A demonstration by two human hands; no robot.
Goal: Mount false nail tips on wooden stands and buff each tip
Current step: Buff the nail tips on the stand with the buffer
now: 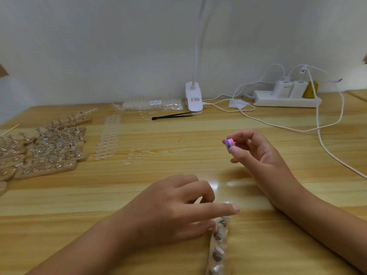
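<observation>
The right hand (256,153) pinches a small pink-and-purple buffer block (230,144) between thumb and fingertips, raised above the tabletop (178,139). The left hand (174,211) lies with fingers loosely spread, thumb touching a wooden stand (217,249) at the near edge.

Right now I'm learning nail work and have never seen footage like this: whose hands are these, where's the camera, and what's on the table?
One picture, from a camera worn on a person's head, looking down at their bare hands. The right hand pinches a pink-and-purple buffing block. The left hand touches the end of a wooden stand carrying nail tips. On the table, left, sit more loaded stands, beside rows of loose nail tips. Behind: a clip lamp and a power strip.
</observation>
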